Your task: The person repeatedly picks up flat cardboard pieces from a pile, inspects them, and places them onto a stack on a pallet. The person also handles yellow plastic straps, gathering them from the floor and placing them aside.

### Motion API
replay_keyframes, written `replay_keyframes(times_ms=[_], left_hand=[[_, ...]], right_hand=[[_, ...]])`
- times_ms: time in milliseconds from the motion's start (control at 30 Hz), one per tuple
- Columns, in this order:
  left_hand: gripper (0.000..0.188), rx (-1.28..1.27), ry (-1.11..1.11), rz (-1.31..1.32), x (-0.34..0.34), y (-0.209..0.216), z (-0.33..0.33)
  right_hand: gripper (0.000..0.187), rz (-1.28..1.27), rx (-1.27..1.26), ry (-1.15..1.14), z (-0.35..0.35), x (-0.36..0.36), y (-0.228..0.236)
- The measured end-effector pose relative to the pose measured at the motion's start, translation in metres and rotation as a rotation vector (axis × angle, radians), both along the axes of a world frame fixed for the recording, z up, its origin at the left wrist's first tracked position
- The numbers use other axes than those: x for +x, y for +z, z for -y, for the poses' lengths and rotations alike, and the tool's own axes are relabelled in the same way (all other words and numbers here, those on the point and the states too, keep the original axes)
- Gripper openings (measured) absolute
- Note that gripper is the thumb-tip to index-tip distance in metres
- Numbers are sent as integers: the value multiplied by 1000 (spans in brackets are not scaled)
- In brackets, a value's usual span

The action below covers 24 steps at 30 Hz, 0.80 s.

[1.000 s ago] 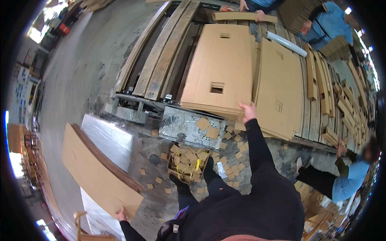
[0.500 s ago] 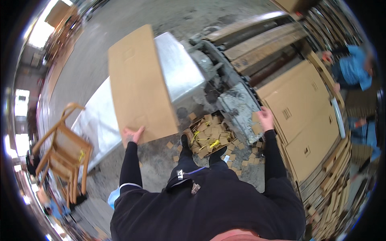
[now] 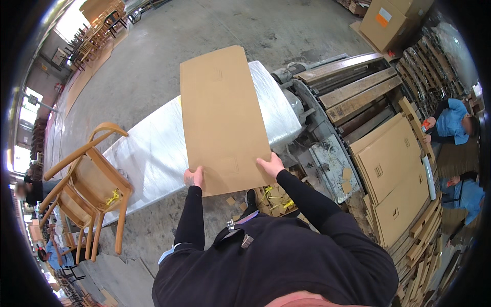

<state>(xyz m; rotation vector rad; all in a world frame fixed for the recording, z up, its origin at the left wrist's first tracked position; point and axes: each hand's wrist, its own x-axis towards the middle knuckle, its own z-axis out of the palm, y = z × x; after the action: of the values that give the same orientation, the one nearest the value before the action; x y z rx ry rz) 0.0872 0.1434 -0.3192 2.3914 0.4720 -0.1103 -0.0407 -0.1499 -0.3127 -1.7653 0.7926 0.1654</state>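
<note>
A long brown cardboard sheet point(image 3: 222, 117) reaches away from me over a table wrapped in clear plastic film point(image 3: 153, 143). My left hand point(image 3: 194, 177) grips its near left edge, thumb on top and fingers partly hidden beneath. At the near right corner my right hand point(image 3: 271, 165) holds the same sheet, its thumb lying on the upper face. Small slots are cut near the sheet's two ends. Below its near edge, partly covered, lie many small cardboard squares with yellow strapping point(image 3: 276, 199) by my feet.
A wooden chair point(image 3: 97, 181) lies tipped on the left of the table. At right, slotted cardboard sheets point(image 3: 391, 176) are stacked beside a metal machine point(image 3: 327, 163) and wooden beams point(image 3: 363, 97). Co-workers in blue shirts point(image 3: 452, 123) stand beyond. A large carton point(image 3: 391, 25) is at far right.
My right hand has moved left from the machine's edge and taken hold of the cardboard sheet's near right corner. The view has shifted, and the sheet now covers more of the scrap pile.
</note>
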Motion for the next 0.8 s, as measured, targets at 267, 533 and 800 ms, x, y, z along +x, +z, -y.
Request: replay_keyframes(times_ms=[267, 533, 800], left_hand=[[46, -34, -44, -42, 15, 23, -36], [53, -728, -12, -246, 35, 44, -27], [47, -524, -141, 312, -3, 82, -3]], right_hand=[[61, 31, -165, 39, -14, -3, 36], [57, 133, 513, -65, 28, 36, 47], [53, 544, 486, 53, 51, 25, 96]])
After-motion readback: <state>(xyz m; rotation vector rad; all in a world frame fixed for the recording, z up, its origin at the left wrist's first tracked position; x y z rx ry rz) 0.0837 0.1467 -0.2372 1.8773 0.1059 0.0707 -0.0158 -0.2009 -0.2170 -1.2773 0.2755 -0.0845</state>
